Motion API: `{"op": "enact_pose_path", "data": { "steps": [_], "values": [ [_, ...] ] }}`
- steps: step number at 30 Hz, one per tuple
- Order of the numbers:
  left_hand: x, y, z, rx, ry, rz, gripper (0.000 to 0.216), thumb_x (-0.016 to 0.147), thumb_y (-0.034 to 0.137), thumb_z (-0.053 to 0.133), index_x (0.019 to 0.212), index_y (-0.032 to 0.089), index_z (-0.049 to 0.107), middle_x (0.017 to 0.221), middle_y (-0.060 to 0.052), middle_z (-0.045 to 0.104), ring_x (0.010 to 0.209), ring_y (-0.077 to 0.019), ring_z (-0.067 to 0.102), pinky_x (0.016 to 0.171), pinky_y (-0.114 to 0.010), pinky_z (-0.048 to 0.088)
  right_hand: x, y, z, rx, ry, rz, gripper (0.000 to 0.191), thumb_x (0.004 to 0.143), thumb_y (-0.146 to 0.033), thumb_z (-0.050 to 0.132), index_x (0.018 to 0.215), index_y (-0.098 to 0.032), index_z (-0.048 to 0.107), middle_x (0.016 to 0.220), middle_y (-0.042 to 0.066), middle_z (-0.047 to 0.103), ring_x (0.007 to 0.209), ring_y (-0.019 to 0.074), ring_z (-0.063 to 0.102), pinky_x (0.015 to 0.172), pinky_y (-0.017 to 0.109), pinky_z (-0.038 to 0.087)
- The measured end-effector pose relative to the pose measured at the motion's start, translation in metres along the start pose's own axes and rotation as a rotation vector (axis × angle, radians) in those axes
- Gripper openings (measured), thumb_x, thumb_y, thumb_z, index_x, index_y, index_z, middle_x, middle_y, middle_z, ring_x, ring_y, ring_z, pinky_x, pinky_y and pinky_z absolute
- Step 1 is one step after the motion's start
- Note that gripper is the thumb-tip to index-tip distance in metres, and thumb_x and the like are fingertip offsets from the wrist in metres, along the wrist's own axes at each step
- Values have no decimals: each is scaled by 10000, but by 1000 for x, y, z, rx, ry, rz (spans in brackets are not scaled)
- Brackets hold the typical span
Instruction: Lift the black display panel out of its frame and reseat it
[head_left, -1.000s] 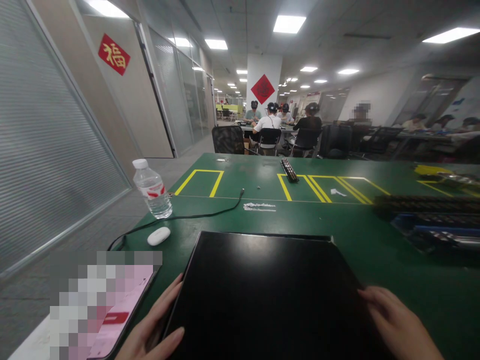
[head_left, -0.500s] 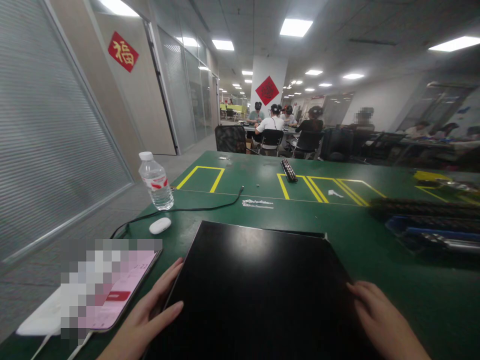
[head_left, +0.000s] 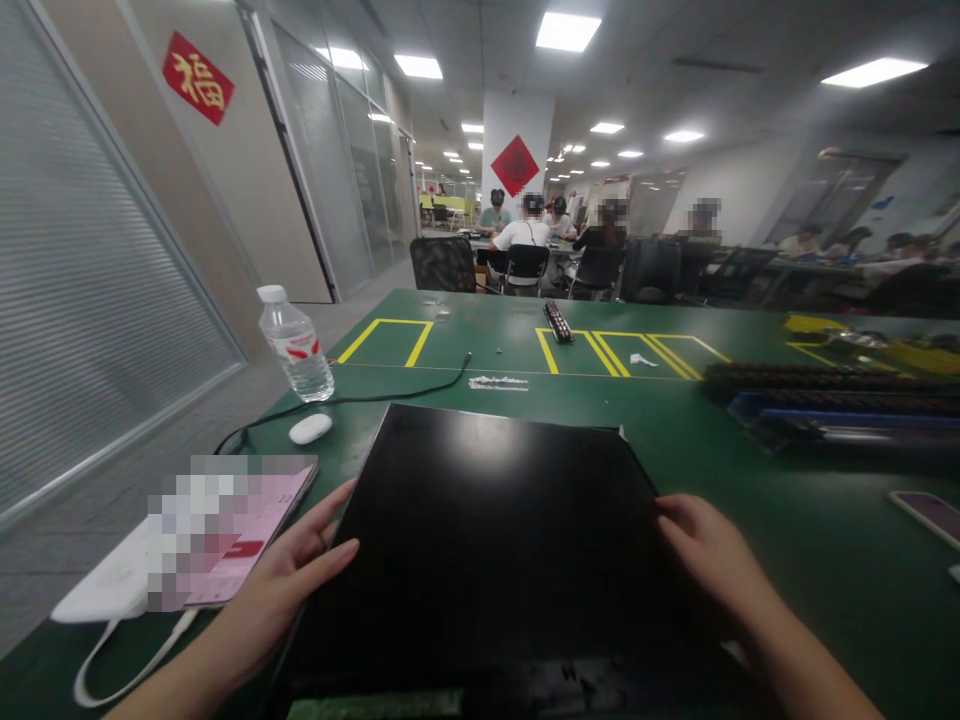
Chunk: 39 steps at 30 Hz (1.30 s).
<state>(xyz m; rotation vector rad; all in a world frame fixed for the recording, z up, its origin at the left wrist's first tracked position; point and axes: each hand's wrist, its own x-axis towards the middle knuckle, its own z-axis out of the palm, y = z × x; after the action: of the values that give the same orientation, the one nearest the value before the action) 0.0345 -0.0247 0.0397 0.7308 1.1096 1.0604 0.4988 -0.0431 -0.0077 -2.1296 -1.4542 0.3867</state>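
While the left hand (head_left: 292, 565) clasped the left edge of a flat black panel (head_left: 495, 540), its thumb on the glossy upper face, the right hand (head_left: 709, 545) gripped the opposite edge, its fingers bent at the side. The panel was thus held between both hands, in front of the person at the near part of a green table (head_left: 810, 570); whether its underside touched the tabletop could not be told. Near the left hand lay a phone (head_left: 255, 535) with a pink screen, partly blurred out. Beyond it were a small white case (head_left: 310, 429), a black cable (head_left: 390, 398) and an upright water bottle (head_left: 296, 350). A second phone (head_left: 930, 515) lay to the right, well apart from the panel.
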Motion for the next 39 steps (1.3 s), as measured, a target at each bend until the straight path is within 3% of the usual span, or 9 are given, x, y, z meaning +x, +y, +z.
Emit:
{"op": "enact_pose_path", "data": {
  "steps": [4,7,11,16,23,29,35,39],
  "values": [
    [6,0,-2,-24,-39,-16,1108,671,242,913,1605,301,321,1307,-108,742,1203,-370,678,1009,-436,574,1,-7,-2,150,43,115,456,804,-450,524,1118,-172,703,1075,121,743,959,252,695,902,388,512],
    [10,1,-1,-13,-26,-13,1156,637,208,926,1609,284,305,1267,-120,761,1168,-369,700,995,-441,584,1,-9,-1,203,88,107,381,756,-486,581,948,-197,738,1069,127,736,1006,281,680,929,410,507],
    [15,2,-3,8,-1,-6,1110,570,185,947,1546,260,425,1260,-121,764,1184,-379,691,995,-432,588,0,-12,1,270,146,64,300,659,-508,685,789,-242,734,1005,116,730,959,314,678,915,454,518],
    [19,0,-11,32,-30,41,975,647,233,912,1514,307,470,1373,-82,707,1276,-352,634,1060,-404,544,-8,-22,-3,535,19,111,341,661,-508,760,895,-261,738,987,75,775,950,315,706,894,439,541],
    [17,-2,-11,48,-37,40,1008,663,219,886,1549,316,414,1412,-80,682,1337,-352,585,1104,-412,501,-10,-24,-1,923,-20,193,479,627,-422,860,1059,-280,711,1033,34,779,924,260,723,845,382,553],
    [22,4,-6,49,-22,33,918,675,165,862,1486,289,452,1224,-56,783,1178,-299,711,940,-339,599,-7,-27,2,992,-32,176,483,583,-371,899,1027,-282,732,1038,25,779,945,237,718,859,354,540],
    [28,4,8,80,79,73,734,638,60,815,1285,248,524,861,-10,827,825,-278,805,703,-330,643,-7,-26,2,1002,-19,181,459,584,-361,891,1010,-294,733,1028,23,781,944,253,721,826,370,543],
    [26,1,7,81,49,99,762,615,67,841,1279,249,516,894,-15,827,870,-277,802,707,-311,642,-6,-24,3,1003,-43,178,427,599,-341,876,997,-289,730,1004,23,783,919,248,725,828,372,542]
  ]
}}
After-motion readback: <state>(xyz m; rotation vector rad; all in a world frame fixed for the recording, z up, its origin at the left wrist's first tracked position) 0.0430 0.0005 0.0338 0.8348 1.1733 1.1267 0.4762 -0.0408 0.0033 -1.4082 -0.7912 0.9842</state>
